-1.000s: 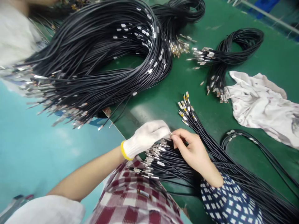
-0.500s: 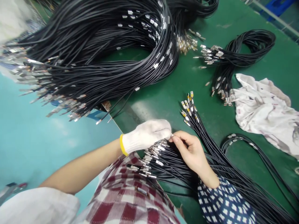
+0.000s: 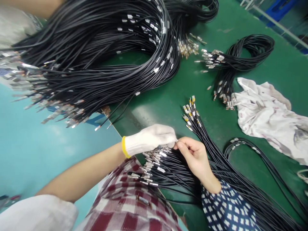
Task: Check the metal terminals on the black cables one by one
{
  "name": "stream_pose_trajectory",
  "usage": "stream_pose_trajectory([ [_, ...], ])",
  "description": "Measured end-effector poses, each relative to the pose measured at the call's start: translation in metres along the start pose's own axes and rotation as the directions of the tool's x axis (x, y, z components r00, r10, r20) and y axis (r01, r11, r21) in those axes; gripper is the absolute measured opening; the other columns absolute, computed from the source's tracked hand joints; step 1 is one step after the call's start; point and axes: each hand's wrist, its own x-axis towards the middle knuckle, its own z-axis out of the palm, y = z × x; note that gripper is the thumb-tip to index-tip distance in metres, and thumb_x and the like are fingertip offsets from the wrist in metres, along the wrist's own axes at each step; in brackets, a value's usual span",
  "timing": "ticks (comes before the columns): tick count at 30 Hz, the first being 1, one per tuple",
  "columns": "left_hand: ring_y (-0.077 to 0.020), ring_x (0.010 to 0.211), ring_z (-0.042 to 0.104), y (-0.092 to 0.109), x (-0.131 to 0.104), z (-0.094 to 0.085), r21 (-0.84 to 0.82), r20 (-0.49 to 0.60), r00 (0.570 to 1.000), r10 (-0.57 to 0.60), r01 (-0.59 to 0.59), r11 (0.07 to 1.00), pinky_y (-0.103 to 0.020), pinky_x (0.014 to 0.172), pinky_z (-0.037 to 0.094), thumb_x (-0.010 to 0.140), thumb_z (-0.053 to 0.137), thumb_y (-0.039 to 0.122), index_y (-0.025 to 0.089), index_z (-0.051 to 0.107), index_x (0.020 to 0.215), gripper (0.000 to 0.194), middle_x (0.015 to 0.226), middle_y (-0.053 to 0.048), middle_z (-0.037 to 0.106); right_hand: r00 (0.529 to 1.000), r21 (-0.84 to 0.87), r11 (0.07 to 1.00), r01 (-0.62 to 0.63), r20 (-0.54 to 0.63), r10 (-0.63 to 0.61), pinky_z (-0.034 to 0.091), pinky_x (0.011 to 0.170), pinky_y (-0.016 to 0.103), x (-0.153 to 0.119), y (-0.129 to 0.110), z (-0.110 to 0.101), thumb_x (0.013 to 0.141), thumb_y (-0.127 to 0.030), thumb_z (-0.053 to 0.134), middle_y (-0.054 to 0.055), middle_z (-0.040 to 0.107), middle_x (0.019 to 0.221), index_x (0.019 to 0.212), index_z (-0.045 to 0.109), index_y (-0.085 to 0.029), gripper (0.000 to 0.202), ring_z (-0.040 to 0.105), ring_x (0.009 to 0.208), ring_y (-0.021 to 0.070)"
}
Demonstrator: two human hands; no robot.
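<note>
Head view, and my gloved left hand (image 3: 152, 140) and bare right hand (image 3: 193, 155) pinch one small metal tip (image 3: 176, 140) between them, mostly buried by fingertips, near the cable bundle (image 3: 178, 166) on the desk (image 3: 151, 110); my patterned sleeve (image 3: 226, 205) covers part of that, and the big coil (image 3: 120, 78) runs off the top edge.

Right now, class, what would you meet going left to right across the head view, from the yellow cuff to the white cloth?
Yellow cuff → gloved left hand → bare right hand → crumpled white cloth.
</note>
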Motion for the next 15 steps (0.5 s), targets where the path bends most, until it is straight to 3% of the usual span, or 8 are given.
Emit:
stream_pose_trajectory([
  [7,-0.0073,0.049,0.038,-0.003,0.01,-0.005,-0.285,0.177,0.97,-0.165,0.211,0.935,-0.024,0.047,0.026,0.085,0.061,0.051,0.015,0.059,0.071,0.038,0.06,0.002,0.05,1.0,0.057,0.998,-0.026,0.004,0.026,0.047,0.058,0.026,0.001,0.0,-0.002,0.095,-0.042,0.06,0.002,0.066,0.066,0.068,0.068,-0.019,0.036,0.059,0.061,0.0162],
  [15,-0.0078,0.044,0.037,-0.012,0.016,-0.01,-0.326,0.276,0.936,-0.219,0.306,0.895,-0.024,0.044,0.023,0.084,0.065,0.053,0.016,0.059,0.067,0.041,0.051,0.003,0.049,1.0,0.091,0.995,-0.026,0.0,0.026,0.046,0.058,0.026,0.002,0.001,0.0,0.094,-0.041,0.059,0.002,0.065,0.065,0.068,0.067,-0.019,0.035,0.058,0.061,0.0158],
])
